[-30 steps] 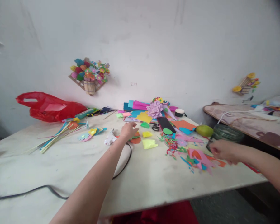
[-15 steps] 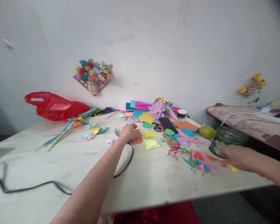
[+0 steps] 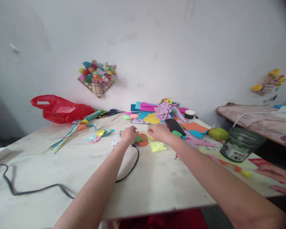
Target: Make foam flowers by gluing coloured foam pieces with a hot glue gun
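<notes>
Over the middle of the table, my left hand (image 3: 130,135) has its fingers curled together. Whatever they may hold is hidden. Just left of it lies a white spotted object (image 3: 116,139), partly covered by my wrist, with a black cord nearby. My right hand (image 3: 157,131) is a short way to the right, fingers bent in a pinch, and I cannot make out what is in them. Orange and green foam flower cutouts (image 3: 143,140) lie between the two hands. A pale yellow piece (image 3: 158,147) rests below my right hand.
Another person's hand (image 3: 280,176) lies at the right edge, near a green glass jar (image 3: 240,144). Foam sheets, a purple flower (image 3: 163,110) and a phone (image 3: 173,126) are behind. A red bag (image 3: 64,109), sticks (image 3: 68,138) and a black cord (image 3: 38,188) occupy the left.
My right arm now reaches in beside my left hand, covering many scraps. The jar stands free of the hand that was at it. The view has turned slightly left.
</notes>
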Motion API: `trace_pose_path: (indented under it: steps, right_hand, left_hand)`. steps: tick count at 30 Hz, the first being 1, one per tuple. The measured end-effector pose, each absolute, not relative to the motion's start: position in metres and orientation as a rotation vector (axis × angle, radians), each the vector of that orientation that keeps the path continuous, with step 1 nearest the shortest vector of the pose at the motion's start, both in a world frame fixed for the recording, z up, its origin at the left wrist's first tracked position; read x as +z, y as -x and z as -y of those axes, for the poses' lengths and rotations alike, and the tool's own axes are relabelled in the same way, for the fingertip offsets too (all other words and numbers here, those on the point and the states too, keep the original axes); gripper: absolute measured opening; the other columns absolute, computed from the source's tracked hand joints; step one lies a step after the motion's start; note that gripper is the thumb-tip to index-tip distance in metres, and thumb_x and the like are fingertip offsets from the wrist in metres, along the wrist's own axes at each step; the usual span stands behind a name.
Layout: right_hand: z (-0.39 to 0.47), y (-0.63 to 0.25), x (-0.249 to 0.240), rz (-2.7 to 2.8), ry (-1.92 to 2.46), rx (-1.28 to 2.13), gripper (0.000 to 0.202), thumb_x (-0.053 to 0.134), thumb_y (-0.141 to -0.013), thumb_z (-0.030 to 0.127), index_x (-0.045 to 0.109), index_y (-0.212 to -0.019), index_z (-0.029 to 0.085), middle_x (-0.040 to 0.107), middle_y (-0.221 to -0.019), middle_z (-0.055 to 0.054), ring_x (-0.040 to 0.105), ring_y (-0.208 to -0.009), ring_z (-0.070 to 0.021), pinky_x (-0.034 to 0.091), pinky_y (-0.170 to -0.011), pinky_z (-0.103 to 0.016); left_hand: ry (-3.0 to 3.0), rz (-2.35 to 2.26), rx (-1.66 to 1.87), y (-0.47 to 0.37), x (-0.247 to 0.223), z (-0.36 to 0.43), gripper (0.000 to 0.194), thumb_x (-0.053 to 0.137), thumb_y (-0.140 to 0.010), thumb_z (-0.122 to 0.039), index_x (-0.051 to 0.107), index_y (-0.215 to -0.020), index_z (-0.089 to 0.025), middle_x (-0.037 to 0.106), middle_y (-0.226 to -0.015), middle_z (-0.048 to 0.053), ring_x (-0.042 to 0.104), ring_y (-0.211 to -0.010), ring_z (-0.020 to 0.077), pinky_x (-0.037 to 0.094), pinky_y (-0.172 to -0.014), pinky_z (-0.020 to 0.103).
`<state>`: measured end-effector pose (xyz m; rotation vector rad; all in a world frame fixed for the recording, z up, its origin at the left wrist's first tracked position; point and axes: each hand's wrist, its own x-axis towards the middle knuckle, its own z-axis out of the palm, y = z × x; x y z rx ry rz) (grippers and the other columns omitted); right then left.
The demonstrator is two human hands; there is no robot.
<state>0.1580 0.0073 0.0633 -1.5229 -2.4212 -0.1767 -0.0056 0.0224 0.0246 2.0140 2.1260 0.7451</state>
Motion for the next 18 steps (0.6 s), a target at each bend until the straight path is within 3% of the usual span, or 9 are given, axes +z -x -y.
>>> trace_pose_path:
  steps: [5,11,18]
  right_hand:
    - [-0.046,-0.137,0.040,2.478,1.660,-0.116,0.023,0.047,-0.074,0.023,0.065,-0.089,0.024,0.064,-0.094,-0.007,0.057,-0.088,-0.0202,0.039,-0.068,-0.027]
    - [-0.058,-0.128,0.031,2.447,1.548,-0.068,0.027,0.042,-0.076,0.024,0.064,-0.093,0.023,0.062,-0.100,-0.006,0.055,-0.092,-0.0195,0.038,-0.073,-0.026]
    - [-0.022,-0.085,0.026,2.598,1.156,0.058,0.035,0.043,-0.075,0.040,0.060,-0.098,0.020,0.062,-0.098,-0.007,0.054,-0.090,-0.0194,0.037,-0.074,-0.026]
  left_hand:
    - [-2.003,-2.100,0.770,0.014,0.034,-0.015,0.029,0.048,-0.070,-0.034,0.058,-0.095,-0.022,0.064,-0.095,0.002,0.056,-0.088,0.0176,0.041,-0.073,0.026]
    - [-1.890,-2.340,0.829,0.038,0.037,-0.013,0.032,0.048,-0.068,-0.025,0.057,-0.099,-0.023,0.061,-0.102,0.004,0.053,-0.095,0.0224,0.041,-0.074,0.031]
    - [-1.577,-2.372,1.207,0.060,0.039,-0.010,0.034,0.046,-0.068,-0.025,0.054,-0.101,-0.020,0.060,-0.102,0.006,0.053,-0.094,0.0229,0.040,-0.079,0.034]
